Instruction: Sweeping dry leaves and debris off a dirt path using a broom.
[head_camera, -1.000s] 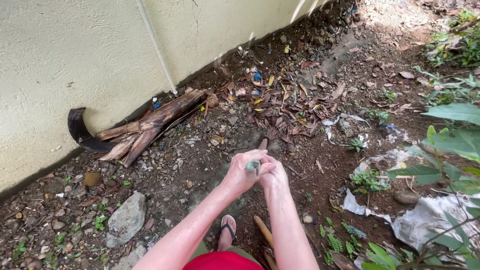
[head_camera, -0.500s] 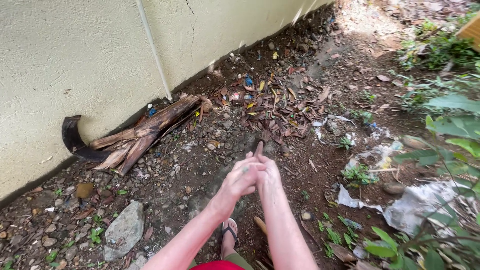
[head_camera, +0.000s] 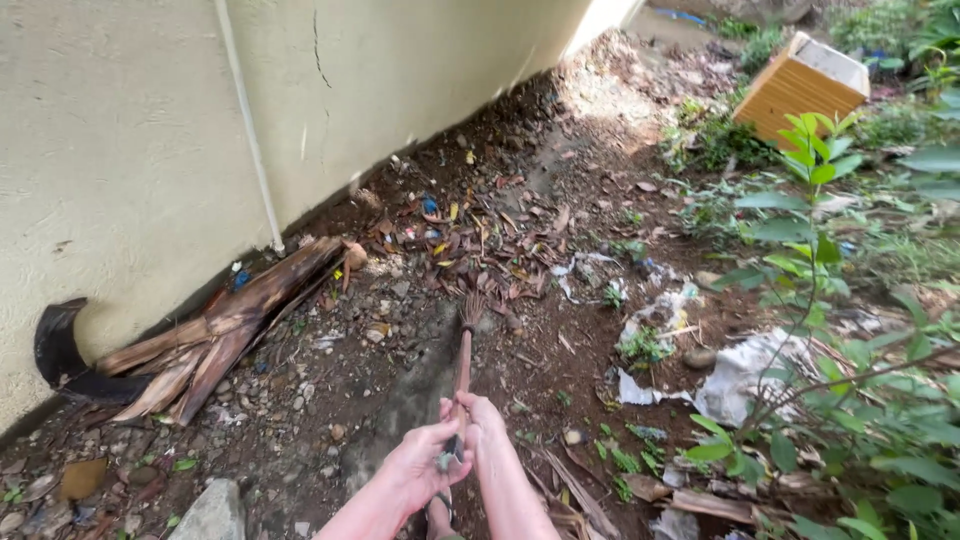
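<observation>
Both my hands grip the near end of a long brown stick broom (head_camera: 463, 360). My left hand (head_camera: 418, 465) wraps the handle from the left, and my right hand (head_camera: 483, 428) closes on it from the right. The broom's bristle head (head_camera: 470, 310) rests on the dirt among dry leaves (head_camera: 480, 250), ahead of my hands. The very end of the handle is hidden between my palms.
A pale plastered wall (head_camera: 150, 130) with a thin white pipe (head_camera: 250, 140) runs along the left. Dried palm bark (head_camera: 220, 335) and a black curved piece (head_camera: 60, 350) lie at its foot. Torn white plastic (head_camera: 740, 370), green plants (head_camera: 850, 330) and an overturned yellow box (head_camera: 800, 85) sit to the right.
My view has tilted up and further along the wall, bringing the yellow box into sight. The broom now reaches forward, its head on the ground by the leaves.
</observation>
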